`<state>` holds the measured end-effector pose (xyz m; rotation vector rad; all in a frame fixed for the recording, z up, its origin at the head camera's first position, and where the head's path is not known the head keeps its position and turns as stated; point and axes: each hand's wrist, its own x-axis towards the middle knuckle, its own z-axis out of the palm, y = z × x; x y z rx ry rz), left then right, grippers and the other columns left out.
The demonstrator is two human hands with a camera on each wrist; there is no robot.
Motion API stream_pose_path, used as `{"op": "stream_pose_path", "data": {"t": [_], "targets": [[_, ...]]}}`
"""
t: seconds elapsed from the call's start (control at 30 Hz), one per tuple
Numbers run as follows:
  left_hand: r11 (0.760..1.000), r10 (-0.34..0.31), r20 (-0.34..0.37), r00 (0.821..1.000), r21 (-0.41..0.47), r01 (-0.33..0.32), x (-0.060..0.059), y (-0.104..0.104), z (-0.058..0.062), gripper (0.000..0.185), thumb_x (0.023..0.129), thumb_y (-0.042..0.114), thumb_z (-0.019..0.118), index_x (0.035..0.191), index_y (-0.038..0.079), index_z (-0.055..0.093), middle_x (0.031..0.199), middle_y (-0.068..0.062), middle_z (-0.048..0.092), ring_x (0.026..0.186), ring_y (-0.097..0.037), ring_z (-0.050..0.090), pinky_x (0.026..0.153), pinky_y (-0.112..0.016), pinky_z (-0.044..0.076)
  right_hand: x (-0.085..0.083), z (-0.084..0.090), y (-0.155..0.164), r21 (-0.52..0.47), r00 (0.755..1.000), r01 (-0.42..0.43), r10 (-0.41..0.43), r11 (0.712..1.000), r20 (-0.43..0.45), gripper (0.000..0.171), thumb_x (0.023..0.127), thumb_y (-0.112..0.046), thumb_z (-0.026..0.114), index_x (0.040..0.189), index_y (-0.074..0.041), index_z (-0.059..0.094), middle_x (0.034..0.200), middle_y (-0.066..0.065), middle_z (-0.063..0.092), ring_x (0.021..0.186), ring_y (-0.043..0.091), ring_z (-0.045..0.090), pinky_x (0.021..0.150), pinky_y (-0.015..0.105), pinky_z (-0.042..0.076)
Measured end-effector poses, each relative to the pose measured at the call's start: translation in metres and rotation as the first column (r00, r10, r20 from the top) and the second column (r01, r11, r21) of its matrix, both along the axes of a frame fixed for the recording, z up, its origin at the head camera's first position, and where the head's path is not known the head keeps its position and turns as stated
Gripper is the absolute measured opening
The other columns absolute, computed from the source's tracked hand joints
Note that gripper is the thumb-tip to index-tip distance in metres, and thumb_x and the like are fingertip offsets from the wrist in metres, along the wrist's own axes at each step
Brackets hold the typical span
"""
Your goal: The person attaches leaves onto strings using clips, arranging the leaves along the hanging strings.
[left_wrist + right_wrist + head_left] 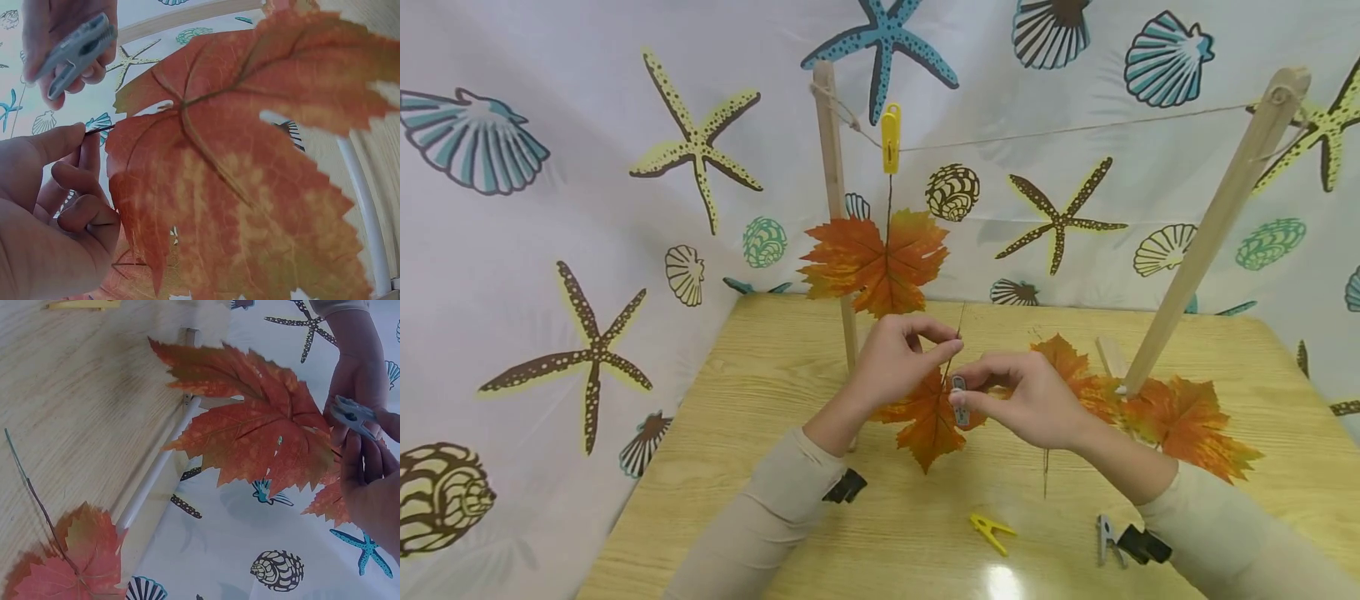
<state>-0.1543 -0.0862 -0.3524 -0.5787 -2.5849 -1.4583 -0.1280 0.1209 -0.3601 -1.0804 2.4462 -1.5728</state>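
Observation:
My left hand (901,360) pinches the thin stem of an orange maple leaf (927,421) between thumb and forefinger, and the leaf hangs below it over the table. In the left wrist view that leaf (244,181) fills the frame beside my left hand (56,206). My right hand (1026,398) holds a grey clothespin (959,398) close to the stem. The grey clothespin (72,53) shows upper left in the left wrist view, and as the grey clothespin (353,415) at right, with the leaf (253,434), in the right wrist view.
A string (1075,129) runs between two wooden posts (833,200) (1210,233); a yellow clothespin (891,137) holds another leaf (876,260) on it. More leaves (1180,417) lie on the wooden table (752,467). A yellow clothespin (991,531) and a grey one (1106,537) lie near the front.

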Motion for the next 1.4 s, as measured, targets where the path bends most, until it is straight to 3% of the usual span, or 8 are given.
{"op": "stream_pose_path", "data": {"t": [0.17,0.33,0.47,0.73,1.0,1.23,1.4], "targets": [[1.000,0.008,0.036,0.999,0.024,-0.009,0.000,-0.002,0.005,0.012,0.092,0.027,0.074,0.095,0.017,0.080,0.096,0.001,0.076,0.057,-0.015,0.049,0.053,-0.025,0.042,-0.006,0.007,0.004,-0.008,0.997,0.071,-0.071,0.997,0.006,0.014,0.091,-0.015,0.074,0.104,-0.010,0.077,0.092,-0.002,0.075,0.087,0.011,0.070,0.082,0.029,0.057],[1.000,0.018,0.073,0.997,-0.003,-0.018,0.000,-0.002,0.009,0.013,0.092,0.028,0.073,0.095,0.018,0.080,0.098,0.002,0.076,0.057,-0.016,0.049,0.052,-0.026,0.042,-0.007,0.014,0.009,0.009,0.996,0.090,-0.090,0.996,0.029,0.017,0.092,-0.018,0.073,0.108,-0.013,0.077,0.098,-0.003,0.075,0.097,0.012,0.071,0.089,0.031,0.056],[0.999,0.017,0.076,0.997,-0.036,-0.014,-0.001,0.003,0.016,0.013,0.092,0.029,0.074,0.096,0.018,0.080,0.098,0.003,0.076,0.057,-0.016,0.047,0.052,-0.026,0.040,-0.010,0.020,0.014,0.048,0.993,0.116,-0.117,0.992,0.011,0.023,0.094,-0.021,0.072,0.114,-0.012,0.076,0.102,-0.001,0.075,0.099,0.013,0.070,0.087,0.029,0.056],[0.998,-0.001,0.051,0.999,-0.068,0.004,-0.007,0.021,0.030,0.014,0.092,0.029,0.073,0.098,0.018,0.080,0.097,0.002,0.076,0.057,-0.016,0.046,0.051,-0.026,0.038,-0.017,0.034,0.026,0.032,0.982,0.182,-0.180,0.983,-0.058,0.020,0.093,-0.014,0.071,0.112,-0.009,0.076,0.104,0.005,0.075,0.095,0.014,0.071,0.082,0.027,0.056],[0.994,0.084,0.038,0.996,-0.074,-0.081,-0.002,0.014,0.038,0.014,0.093,0.027,0.073,0.098,0.016,0.079,0.092,0.002,0.076,0.055,-0.018,0.046,0.049,-0.028,0.038,-0.030,0.052,0.022,0.021,0.982,0.176,-0.174,0.984,-0.069,0.021,0.094,-0.017,0.070,0.113,-0.008,0.074,0.098,0.003,0.071,0.092,0.014,0.068,0.085,0.029,0.055],[0.994,0.052,-0.011,0.999,-0.092,-0.053,-0.001,0.021,0.051,0.014,0.093,0.029,0.072,0.099,0.018,0.079,0.089,0.005,0.076,0.054,-0.017,0.046,0.049,-0.027,0.037,-0.033,0.070,0.029,0.001,0.975,0.216,-0.215,0.976,-0.059,0.021,0.094,-0.013,0.071,0.112,-0.005,0.075,0.105,0.007,0.073,0.092,0.015,0.070,0.084,0.026,0.055],[0.995,0.052,-0.043,0.998,-0.085,-0.055,-0.007,0.027,0.063,0.014,0.094,0.028,0.071,0.099,0.017,0.079,0.089,0.004,0.076,0.058,-0.018,0.049,0.053,-0.029,0.041,-0.038,0.084,0.033,-0.009,0.964,0.236,-0.236,0.972,-0.123,0.021,0.093,-0.011,0.071,0.112,-0.004,0.075,0.104,0.008,0.073,0.087,0.013,0.069,0.078,0.023,0.054]]}}
